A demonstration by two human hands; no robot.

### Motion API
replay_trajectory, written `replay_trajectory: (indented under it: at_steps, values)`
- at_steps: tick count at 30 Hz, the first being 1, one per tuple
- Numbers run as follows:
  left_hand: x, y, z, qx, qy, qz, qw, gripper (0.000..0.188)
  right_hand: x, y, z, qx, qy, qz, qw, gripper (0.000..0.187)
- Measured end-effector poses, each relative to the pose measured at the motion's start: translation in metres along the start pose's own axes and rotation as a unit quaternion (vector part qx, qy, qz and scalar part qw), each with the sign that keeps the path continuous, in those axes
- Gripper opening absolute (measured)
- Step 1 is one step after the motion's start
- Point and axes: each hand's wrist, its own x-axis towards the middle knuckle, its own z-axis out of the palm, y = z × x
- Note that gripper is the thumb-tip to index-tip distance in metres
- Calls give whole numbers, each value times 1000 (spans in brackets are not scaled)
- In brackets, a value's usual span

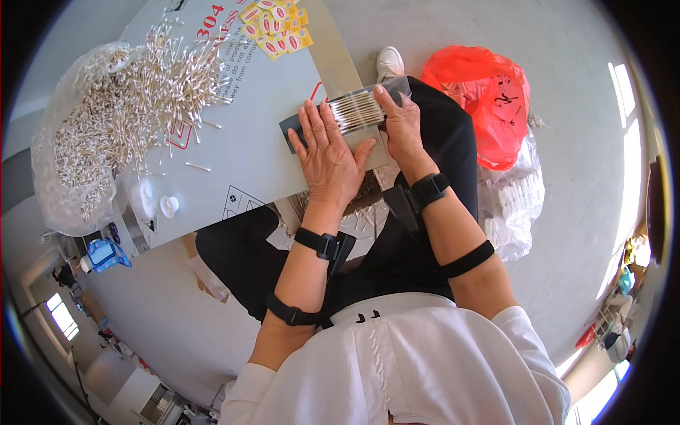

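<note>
A row of cotton swabs (356, 111) lies side by side in a dark, flat holder (288, 132) at the table's right corner. Over its left part rests my left hand (328, 161), fingers stretched out and laid flat, thumb apart. My right hand (401, 131) grips the other end, its thumb on top near the swab tips and its fingers curled underneath, mostly hidden. Some clear film seems to show around that end. Whether the film wraps the whole row I cannot tell.
A big heap of loose swabs (142, 99) spills from a clear bag (51, 166) at the table's left. Yellow-and-white labels (273, 32) lie at the far edge, small white caps (168, 206) near front. Right of my leg are a red plastic bag (485, 85) and a clear bag of white packs (516, 198).
</note>
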Motion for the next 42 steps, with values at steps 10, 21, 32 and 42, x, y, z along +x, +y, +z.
replay_trajectory:
  at_steps: [10,21,32,42]
  values:
    - [12,-8,3,11,-1,-6,1000,90,2,-2,-4,-7,-5,26,1000,18]
    - [12,2,-5,6,-4,50,999,90,4,-4,-9,-57,-27,17,998,20]
    - [10,12,3,-6,-17,56,998,91,-1,-10,-14,-17,-16,56,998,28]
    - [-1,-3,4,-17,21,1,1000,89,0,-10,-10,-13,1,69,998,34]
